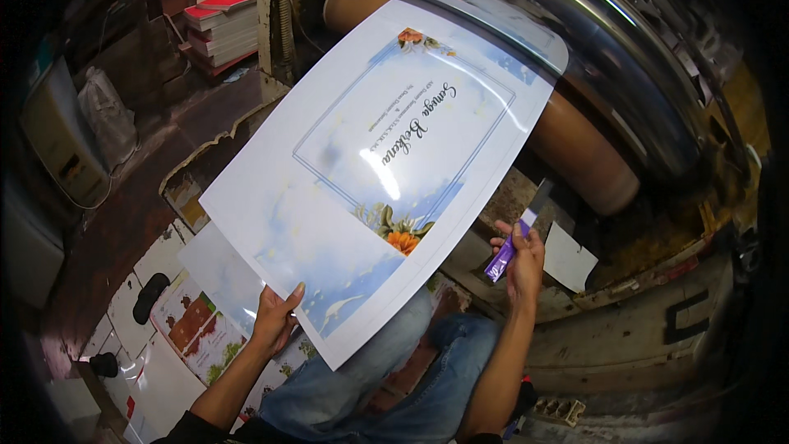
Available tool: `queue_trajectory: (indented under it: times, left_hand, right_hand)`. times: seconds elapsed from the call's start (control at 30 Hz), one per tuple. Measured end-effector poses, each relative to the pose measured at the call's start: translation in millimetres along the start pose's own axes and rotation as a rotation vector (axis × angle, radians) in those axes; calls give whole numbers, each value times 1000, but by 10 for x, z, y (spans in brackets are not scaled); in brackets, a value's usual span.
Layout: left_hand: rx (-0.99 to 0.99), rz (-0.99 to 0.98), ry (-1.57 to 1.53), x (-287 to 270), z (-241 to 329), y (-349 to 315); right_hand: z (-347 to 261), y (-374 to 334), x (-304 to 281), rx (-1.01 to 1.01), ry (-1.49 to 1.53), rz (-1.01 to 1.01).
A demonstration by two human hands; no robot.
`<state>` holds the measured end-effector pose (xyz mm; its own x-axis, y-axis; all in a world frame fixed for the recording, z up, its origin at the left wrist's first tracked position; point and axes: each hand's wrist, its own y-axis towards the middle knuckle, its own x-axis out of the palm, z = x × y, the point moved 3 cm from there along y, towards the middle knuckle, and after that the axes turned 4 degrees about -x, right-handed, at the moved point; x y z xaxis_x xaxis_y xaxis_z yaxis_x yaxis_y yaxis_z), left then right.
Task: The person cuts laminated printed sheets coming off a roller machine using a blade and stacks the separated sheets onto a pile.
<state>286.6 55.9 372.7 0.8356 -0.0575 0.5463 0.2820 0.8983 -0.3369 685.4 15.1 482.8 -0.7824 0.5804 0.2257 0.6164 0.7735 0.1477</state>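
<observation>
Dim and cluttered, the workshop floor (99, 251) runs along our left, with a stack of red-and-white books (223, 37) standing farther back near a wrapped bundle (109, 119). Ahead of us, a shiny metal cylinder (633, 57) lies slantwise above a brown roll (588, 152). We have a large printed sheet (337, 189), white and pale blue with orange flowers and dark lettering, stretching from our lap up across the brown roll to the metal cylinder; whether it is caught there, we cannot tell. Our left hand (275, 319) pinches the near left edge of the printed sheet, thumb on top, the other fingers mostly hidden beneath. Our right hand (523, 263), apart from the sheet, closes around a purple-handled cutter (499, 263), some of its fingers spread. Beside our left forearm lie colourful prints (197, 325) and a black oblong object (150, 298). Below the printed sheet show our blue jeans (353, 378).
</observation>
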Motion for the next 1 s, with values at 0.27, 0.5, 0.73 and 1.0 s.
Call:
queue_trajectory:
  times: [0.27,0.5,0.73,1.0]
  left_hand:
    - [-67,62,26,-335,-69,-330]
    - [-121,82,76,-636,-59,-663]
    - [-155,93,46,-950,-4,-865]
    - [-233,95,-3,-1271,19,-1139]
  right_hand:
    - [-175,895,-143,-149,-244,135]
    - [-471,1407,-69,-174,-419,-16]
    - [-171,1083,37,-132,-513,-103]
    - [-366,1083,516,-36,-69,117]
